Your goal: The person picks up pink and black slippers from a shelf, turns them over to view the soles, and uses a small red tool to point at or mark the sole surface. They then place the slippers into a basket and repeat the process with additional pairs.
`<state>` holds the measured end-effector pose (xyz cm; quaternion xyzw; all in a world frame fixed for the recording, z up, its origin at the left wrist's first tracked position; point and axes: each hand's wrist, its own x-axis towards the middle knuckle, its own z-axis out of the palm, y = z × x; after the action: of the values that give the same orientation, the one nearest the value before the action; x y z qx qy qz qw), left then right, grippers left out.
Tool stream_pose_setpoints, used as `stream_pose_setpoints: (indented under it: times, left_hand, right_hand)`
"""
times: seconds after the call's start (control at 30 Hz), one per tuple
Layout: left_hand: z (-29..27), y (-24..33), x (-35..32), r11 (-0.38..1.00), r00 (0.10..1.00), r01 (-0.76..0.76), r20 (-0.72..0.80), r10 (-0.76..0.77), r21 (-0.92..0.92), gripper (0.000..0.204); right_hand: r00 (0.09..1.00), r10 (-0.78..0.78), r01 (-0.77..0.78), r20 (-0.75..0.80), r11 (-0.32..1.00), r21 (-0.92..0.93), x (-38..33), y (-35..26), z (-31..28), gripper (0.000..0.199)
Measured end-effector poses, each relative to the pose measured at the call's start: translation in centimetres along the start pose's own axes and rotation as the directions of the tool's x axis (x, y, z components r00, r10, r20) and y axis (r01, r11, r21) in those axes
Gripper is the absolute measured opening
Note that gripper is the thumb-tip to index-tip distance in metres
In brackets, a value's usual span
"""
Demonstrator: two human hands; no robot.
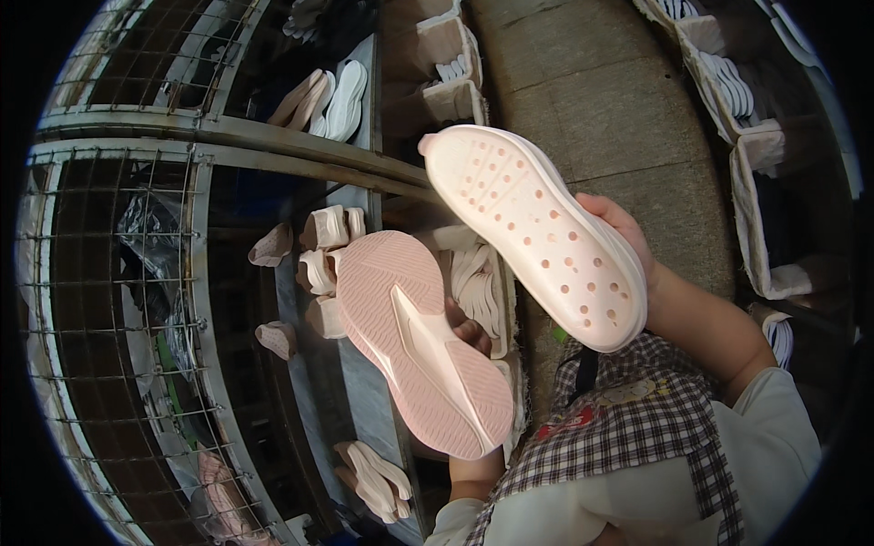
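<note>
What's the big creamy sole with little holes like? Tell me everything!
The creamy sole is long and rounded, looks like pale foam, and has many round, pinkish holes and a small pink tab at its upper-left end. It's tilted, holes facing the camera. The right hand holds it up by its edge.

This looks like a footwear workshop. Loose soles (pixel 346 102) lie in groups on a bench (pixel 360 400), more sit stacked in pale bins (pixel 760 152) flanking a slab floor (pixel 601 136), framed wire mesh (pixel 202 246) stands alongside, and the worker wears a checked apron (pixel 614 437).
</note>
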<state>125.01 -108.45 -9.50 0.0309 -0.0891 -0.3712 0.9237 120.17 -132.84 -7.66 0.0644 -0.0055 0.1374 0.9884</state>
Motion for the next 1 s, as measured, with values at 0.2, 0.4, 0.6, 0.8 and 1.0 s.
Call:
stream_pose_setpoints:
  times: [0.2,0.4,0.6,0.8,1.0]
  left_hand:
    - [0.2,-0.3,0.2,1.000,1.000,0.018,-0.004,-0.018,0.016,0.076]
    - [0.0,-0.7,0.6,0.999,1.000,0.022,-0.021,-0.022,0.023,0.076]
    - [-0.8,-0.2,0.6,0.978,0.996,0.071,0.074,-0.058,-0.198,0.076]
    - [1.3,-0.5,0.4,0.996,0.995,-0.041,-0.084,0.048,0.082,0.075]
    - [2.3,-0.3,0.2,0.953,0.954,-0.049,-0.268,0.133,0.300,0.074]
  right_hand:
    - [0.998,-0.053,0.063,0.044,0.959,-0.277,-0.2,1.1,-1.2,0.048]
    - [0.997,-0.068,0.044,-0.032,0.872,-0.487,-0.1,4.4,-2.6,0.062]
    - [0.991,0.090,-0.109,0.102,0.974,0.199,-0.5,3.5,-5.7,0.052]
    - [1.000,0.011,-0.011,0.003,1.000,0.003,-1.3,2.6,-5.1,0.055]
    - [0.997,-0.046,0.007,-0.069,0.872,-0.490,-0.2,2.8,-6.1,0.061]
